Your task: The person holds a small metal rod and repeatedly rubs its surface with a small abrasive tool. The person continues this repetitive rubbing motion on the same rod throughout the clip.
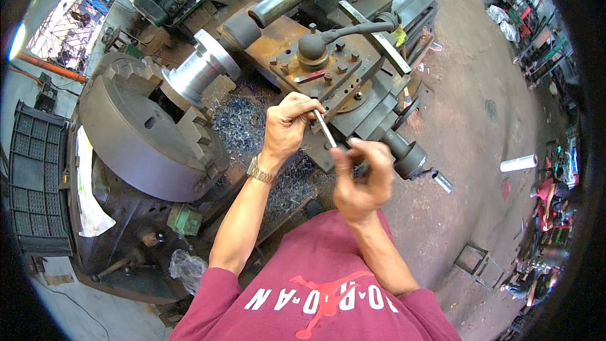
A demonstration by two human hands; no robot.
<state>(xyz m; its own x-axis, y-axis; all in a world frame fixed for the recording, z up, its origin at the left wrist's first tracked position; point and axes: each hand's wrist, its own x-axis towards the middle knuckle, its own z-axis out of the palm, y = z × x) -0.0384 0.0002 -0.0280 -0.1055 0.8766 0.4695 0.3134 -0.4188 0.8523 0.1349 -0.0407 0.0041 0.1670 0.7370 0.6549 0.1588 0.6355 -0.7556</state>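
Note:
My left hand (285, 127), with a metal-banded watch on its wrist, pinches the upper end of a thin grey metal rod (325, 130). The rod slants down to my right hand (364, 180), whose closed fingers are at its lower end and blurred by motion. Both hands are above the carriage of a large lathe. Just beyond them stands the tool post (312, 50), with a round knob, a long handle and several square-headed bolts. To the left, a shiny flanged metal workpiece (201, 71) sits between the big chuck (148, 129) and the tailstock quill (278, 5).
Curly metal chips (240, 127) pile up under the workpiece. A flat bar (375, 38) lies across the tool post's handle. The cross-slide crank (442, 181) juts out right. On the floor are a white roll (519, 163) and a metal frame (478, 264). People (550, 205) are at far right.

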